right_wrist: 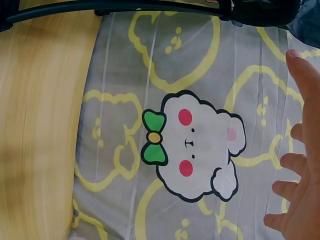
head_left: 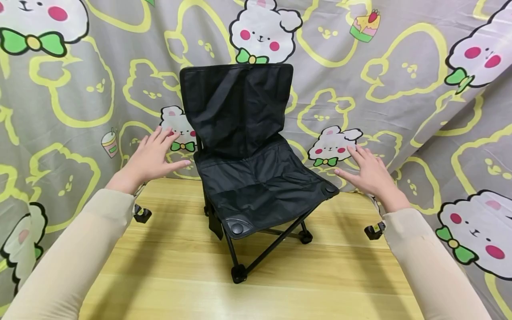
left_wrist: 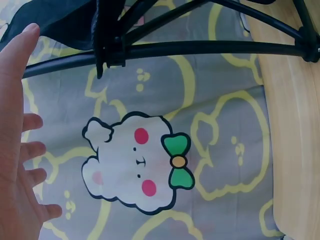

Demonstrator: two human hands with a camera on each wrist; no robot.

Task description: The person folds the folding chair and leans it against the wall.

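Note:
A black folding chair point(head_left: 248, 186) with a fabric seat and backrest stands unfolded on a wooden tabletop point(head_left: 180, 284), turned slightly to the right. To the left of its backrest my left hand point(head_left: 150, 155) hovers with fingers spread, apart from the chair. My right hand point(head_left: 370, 173) is held out beyond the seat's right corner, its fingers likewise extended and holding nothing. In the left wrist view, the chair's dark frame tubes point(left_wrist: 200, 47) cross the top, above the left thumb. The right wrist view shows a dark chair leg point(right_wrist: 125, 6) along its upper edge.
A grey curtain point(head_left: 332, 66) printed with white bears and yellow outlines hangs behind the table and along both sides. Small black camera mounts point(head_left: 374, 231) sit at both wrists, below the beige sleeves point(head_left: 424, 253).

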